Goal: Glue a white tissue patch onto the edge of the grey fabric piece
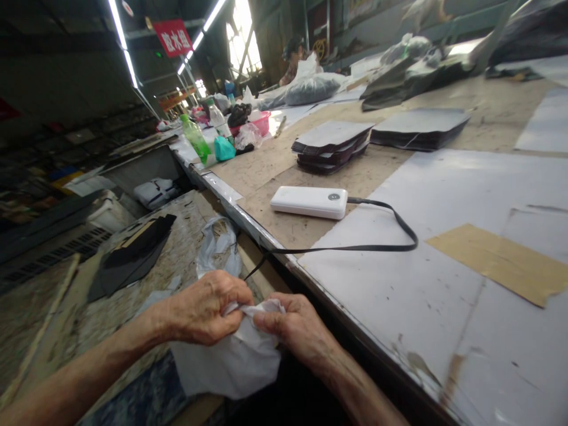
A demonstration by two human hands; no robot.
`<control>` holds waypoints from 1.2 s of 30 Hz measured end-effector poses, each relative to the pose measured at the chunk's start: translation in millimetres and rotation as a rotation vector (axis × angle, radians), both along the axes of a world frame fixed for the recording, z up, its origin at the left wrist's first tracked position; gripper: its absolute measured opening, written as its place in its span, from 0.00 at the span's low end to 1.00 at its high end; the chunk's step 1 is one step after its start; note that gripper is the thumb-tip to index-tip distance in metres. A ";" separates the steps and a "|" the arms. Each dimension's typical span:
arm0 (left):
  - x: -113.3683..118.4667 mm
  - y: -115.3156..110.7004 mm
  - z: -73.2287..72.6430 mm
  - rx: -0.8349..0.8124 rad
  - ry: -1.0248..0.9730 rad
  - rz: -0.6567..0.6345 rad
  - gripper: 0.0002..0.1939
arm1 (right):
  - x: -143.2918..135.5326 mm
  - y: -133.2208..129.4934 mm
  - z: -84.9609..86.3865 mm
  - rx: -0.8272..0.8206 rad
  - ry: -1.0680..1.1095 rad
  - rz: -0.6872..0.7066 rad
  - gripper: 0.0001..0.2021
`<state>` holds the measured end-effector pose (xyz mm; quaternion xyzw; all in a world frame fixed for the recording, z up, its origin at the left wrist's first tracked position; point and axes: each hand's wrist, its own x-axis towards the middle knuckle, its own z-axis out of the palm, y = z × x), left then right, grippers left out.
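Note:
Both hands grip the top edge of a white plastic bag (228, 364), which hangs below them beside the table edge. My left hand (213, 307) is closed, its fingers curled round the bunched film. Close by, my right hand (293, 322) pinches the same edge between thumb and fingers. What the bag holds, if anything, is hidden. Beyond the hands, a white power bank (308, 202) lies on the table with a flat black cable (355, 248) plugged into it. The cable loops back and drops over the edge behind my left hand.
Two stacks of dark-edged sheets (332, 142) (419, 128) sit on the paper-covered table (377, 302). A tan tape strip (501, 260) is stuck at the right. Farther back are a green bottle (195, 139), a pink basin (261, 124) and bags. Black pieces (133, 254) lie on a lower surface left.

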<state>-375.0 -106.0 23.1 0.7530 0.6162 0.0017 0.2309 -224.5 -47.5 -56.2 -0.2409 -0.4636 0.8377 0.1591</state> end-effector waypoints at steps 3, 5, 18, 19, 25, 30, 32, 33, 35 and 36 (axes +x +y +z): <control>-3.7 3.2 3.8 -0.069 -0.112 0.026 0.08 | 0.8 -1.5 -2.3 -0.004 -0.015 -0.021 0.10; -7.4 5.4 5.7 -0.121 -0.186 0.035 0.08 | 0.9 -2.5 -3.3 -0.011 -0.016 -0.033 0.10; -15.7 1.2 -4.5 -0.369 -0.321 0.286 0.15 | 0.7 -5.7 -8.2 0.015 0.027 -0.073 0.14; -15.0 2.0 -5.0 -0.378 -0.325 0.276 0.16 | 1.6 -5.1 -7.6 0.014 0.035 -0.058 0.14; -11.4 3.3 -3.6 -0.342 -0.261 0.255 0.17 | 4.7 -2.7 -3.4 0.011 0.040 0.040 0.12; -9.8 -0.3 -2.5 -0.294 -0.166 0.247 0.18 | 6.6 -4.0 -4.6 0.060 -0.016 0.073 0.06; -10.3 -0.5 -4.1 -0.278 -0.134 0.255 0.18 | 8.2 -3.2 -6.2 0.069 -0.031 0.057 0.05; -11.1 -0.5 -5.3 -0.271 -0.120 0.266 0.18 | 8.8 -2.4 -6.9 0.070 -0.033 0.051 0.05; -13.8 -1.5 -7.6 -0.254 -0.093 0.295 0.19 | 8.9 -0.4 -7.9 0.071 -0.028 0.047 0.05; -15.5 -2.7 -8.4 -0.245 -0.083 0.307 0.19 | 8.1 0.3 -7.9 0.072 -0.022 0.046 0.05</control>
